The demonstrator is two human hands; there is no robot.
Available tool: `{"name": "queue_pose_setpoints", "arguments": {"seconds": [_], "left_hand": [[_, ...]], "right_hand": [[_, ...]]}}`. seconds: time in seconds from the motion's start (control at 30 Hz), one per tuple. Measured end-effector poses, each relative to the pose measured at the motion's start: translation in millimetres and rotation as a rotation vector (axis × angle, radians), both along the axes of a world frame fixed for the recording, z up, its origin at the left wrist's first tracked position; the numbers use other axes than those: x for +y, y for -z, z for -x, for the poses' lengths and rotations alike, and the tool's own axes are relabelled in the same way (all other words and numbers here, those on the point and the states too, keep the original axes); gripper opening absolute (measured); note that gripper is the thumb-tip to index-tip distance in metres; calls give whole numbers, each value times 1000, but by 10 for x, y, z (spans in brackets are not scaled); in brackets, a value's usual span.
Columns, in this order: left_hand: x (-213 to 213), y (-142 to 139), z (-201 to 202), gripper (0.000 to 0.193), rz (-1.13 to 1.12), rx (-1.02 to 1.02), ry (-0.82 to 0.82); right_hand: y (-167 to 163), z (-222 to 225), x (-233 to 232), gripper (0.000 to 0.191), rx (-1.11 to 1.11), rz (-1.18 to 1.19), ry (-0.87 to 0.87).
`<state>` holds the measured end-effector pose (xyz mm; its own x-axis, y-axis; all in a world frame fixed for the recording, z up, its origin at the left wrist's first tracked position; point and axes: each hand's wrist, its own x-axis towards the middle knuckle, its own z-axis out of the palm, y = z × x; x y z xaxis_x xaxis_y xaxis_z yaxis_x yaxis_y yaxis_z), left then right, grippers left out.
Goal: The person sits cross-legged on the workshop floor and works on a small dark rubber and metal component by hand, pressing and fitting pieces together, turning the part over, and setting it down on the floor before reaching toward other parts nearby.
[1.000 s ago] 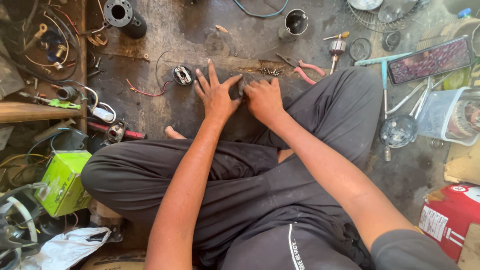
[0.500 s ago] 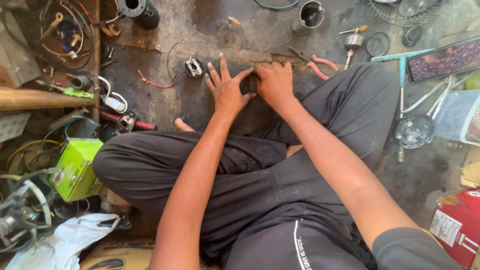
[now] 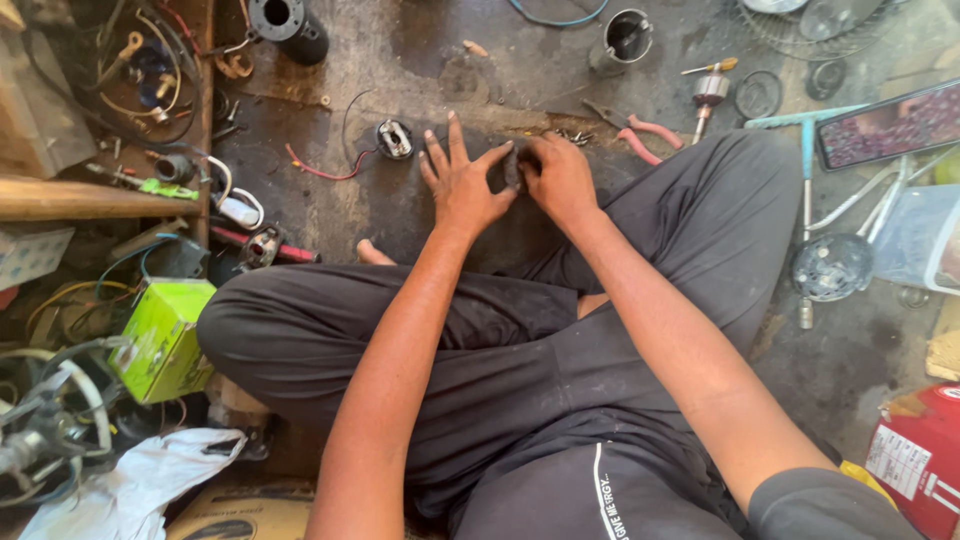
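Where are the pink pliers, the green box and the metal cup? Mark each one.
Pink pliers (image 3: 640, 135), head view, on a pink handle.
Green box (image 3: 165, 340), head view, on its top face.
Metal cup (image 3: 622, 42), head view, on its side wall below the open mouth.

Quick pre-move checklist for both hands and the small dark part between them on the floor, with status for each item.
1. Left hand on the small dark part: ok, thumb reaches it, other fingers spread flat on the floor.
2. Right hand grip on the part: ok, fingers curled against it.
3. Part's kind and condition: cannot tell, the hands mostly cover it.
4. Pink-handled pliers within reach: ok, just beyond the right hand.
5. Small round component with red wire apart from the left hand: ok, lying beside it, not touching.
6. Loose small metal bits near the right hand: not ok, scattered close by.
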<state>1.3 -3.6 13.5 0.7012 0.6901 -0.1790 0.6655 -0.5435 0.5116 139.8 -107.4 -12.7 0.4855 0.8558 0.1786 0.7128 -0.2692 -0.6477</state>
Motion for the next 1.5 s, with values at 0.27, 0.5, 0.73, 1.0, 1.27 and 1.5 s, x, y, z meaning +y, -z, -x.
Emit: {"name": "queue_pose_setpoints", "arguments": {"seconds": [0.27, 0.5, 0.73, 1.0, 1.27, 1.5], "left_hand": [[-13, 61, 3, 71, -53, -9, 17], [16, 92, -1, 68, -36, -25, 3], [50, 23, -6, 73, -5, -3, 16], [106, 13, 32, 75, -23, -8, 24], [97, 44, 46, 76, -21, 7, 14], [114, 29, 41, 76, 5, 7, 15]], "right_hand": [[-102, 109, -35, 10, -118, -3, -85], [-82, 125, 15, 9, -143, 52, -88], [-61, 153, 37, 13, -149, 8, -85], [-36, 144, 80, 9, -10, 40, -100], [7, 179, 152, 9, -48, -40, -60], [-75, 201, 113, 11, 42, -10, -16]]}}
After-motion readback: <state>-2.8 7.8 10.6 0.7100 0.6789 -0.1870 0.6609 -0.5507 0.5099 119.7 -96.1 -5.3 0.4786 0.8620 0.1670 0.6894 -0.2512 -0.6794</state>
